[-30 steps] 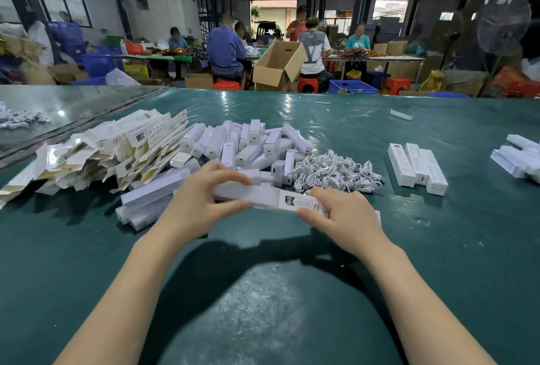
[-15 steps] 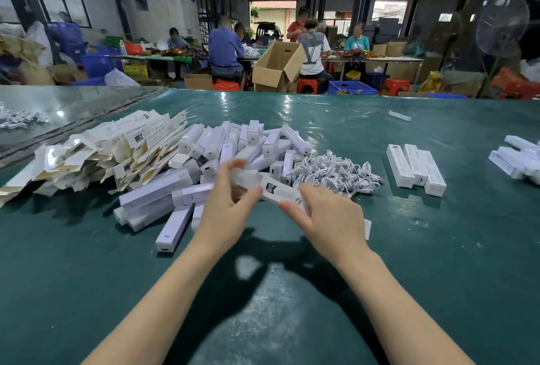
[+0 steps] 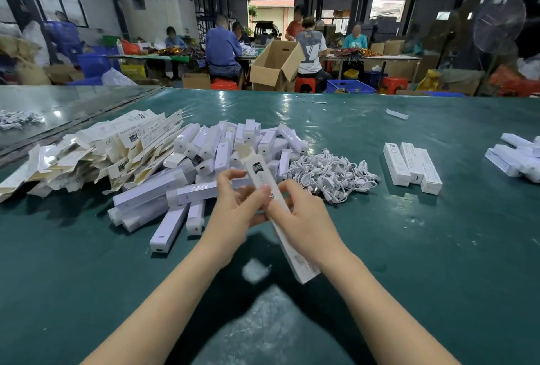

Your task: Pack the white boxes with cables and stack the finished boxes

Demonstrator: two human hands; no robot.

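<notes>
— Where are we holding the box?
— Above the worktop, tilted, open flap pointing away. Our right grip is clamping round its middle; our left grip is pinching it higher up.
— And the cables?
— Lying heaped just beyond the box, right of it.

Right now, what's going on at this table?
A person is mid-packing. The left hand and right hand both hold one long white box, tilted above the green table, with its far end flap open. Behind it lie a heap of white oblong units and a pile of white cables, with flat cartons to the left. Three closed boxes lie side by side on the right, not stacked.
</notes>
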